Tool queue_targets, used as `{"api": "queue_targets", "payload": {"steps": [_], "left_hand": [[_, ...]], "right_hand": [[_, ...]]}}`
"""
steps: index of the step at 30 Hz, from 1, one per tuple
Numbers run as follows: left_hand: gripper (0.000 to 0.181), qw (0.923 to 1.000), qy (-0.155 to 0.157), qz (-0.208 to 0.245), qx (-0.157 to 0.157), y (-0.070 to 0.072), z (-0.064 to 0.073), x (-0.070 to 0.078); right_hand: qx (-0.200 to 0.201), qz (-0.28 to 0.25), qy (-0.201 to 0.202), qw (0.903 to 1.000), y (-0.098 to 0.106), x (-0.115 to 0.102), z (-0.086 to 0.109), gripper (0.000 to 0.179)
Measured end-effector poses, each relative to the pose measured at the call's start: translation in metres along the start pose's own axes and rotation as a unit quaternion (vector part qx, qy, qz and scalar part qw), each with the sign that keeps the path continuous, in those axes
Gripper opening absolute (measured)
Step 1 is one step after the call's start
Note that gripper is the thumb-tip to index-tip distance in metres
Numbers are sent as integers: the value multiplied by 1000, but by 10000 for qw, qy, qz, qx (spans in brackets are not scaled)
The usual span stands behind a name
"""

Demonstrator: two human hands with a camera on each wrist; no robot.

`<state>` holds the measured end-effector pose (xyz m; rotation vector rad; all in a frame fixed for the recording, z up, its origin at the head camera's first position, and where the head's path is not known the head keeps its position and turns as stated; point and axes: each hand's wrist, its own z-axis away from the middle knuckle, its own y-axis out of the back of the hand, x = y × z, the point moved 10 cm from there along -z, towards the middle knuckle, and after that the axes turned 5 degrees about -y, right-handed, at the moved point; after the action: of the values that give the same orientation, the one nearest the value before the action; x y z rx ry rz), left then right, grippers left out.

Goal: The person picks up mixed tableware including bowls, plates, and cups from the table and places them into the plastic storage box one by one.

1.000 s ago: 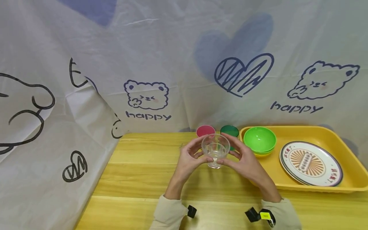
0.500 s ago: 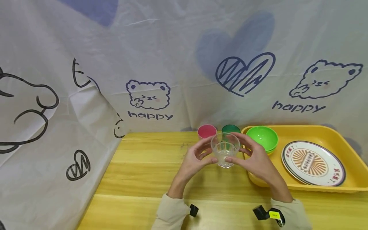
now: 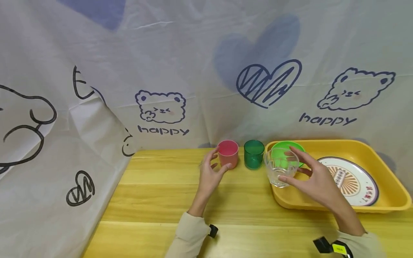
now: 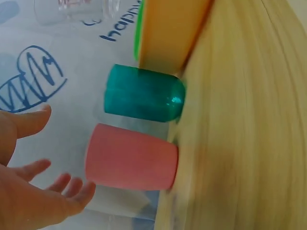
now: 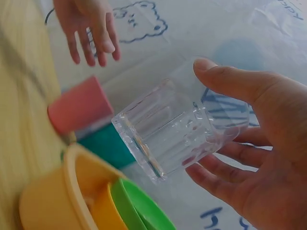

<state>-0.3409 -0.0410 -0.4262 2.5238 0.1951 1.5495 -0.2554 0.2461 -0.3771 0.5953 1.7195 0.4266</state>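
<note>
My right hand holds a clear faceted drinking glass between thumb and fingers, raised in front of the green bowl at the tray's left end. In the right wrist view the glass is tilted, its thick base toward the cups. My left hand is just in front of a pink cup, its thumb and fingers spread. The left wrist view shows a gap between the thumb and the pink cup; the fingertips are close to its rim. Right of it stands a translucent green cup.
A yellow tray on the wooden table carries stacked bowls and white patterned plates. The glass and right hand cover part of them. A printed cloth hangs behind the table.
Both hands were around the glass. The left hand has let go and moved left toward the pink cup; the right hand has carried the glass right, in front of the tray.
</note>
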Motion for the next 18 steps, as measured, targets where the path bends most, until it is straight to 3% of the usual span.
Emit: {"api": "queue_targets", "payload": {"steps": [4,9,14,18], "left_hand": [[81,9986,35,-521,-94,-4,-10,-9],[95,9939,375,-886,-537,-15,-21,-31],[100,9930,692,-642,-711,-24,-31,-53],[101,9930,848,-418,-703,-28,-37,-59]], "right_hand": [[60,366,15,9993,14,10,4,93],[30,550,44,9985,23,25,10,93],[31,545,-82,9985,28,46,16,88],[63,540,-20,9985,30,60,18,86]]}}
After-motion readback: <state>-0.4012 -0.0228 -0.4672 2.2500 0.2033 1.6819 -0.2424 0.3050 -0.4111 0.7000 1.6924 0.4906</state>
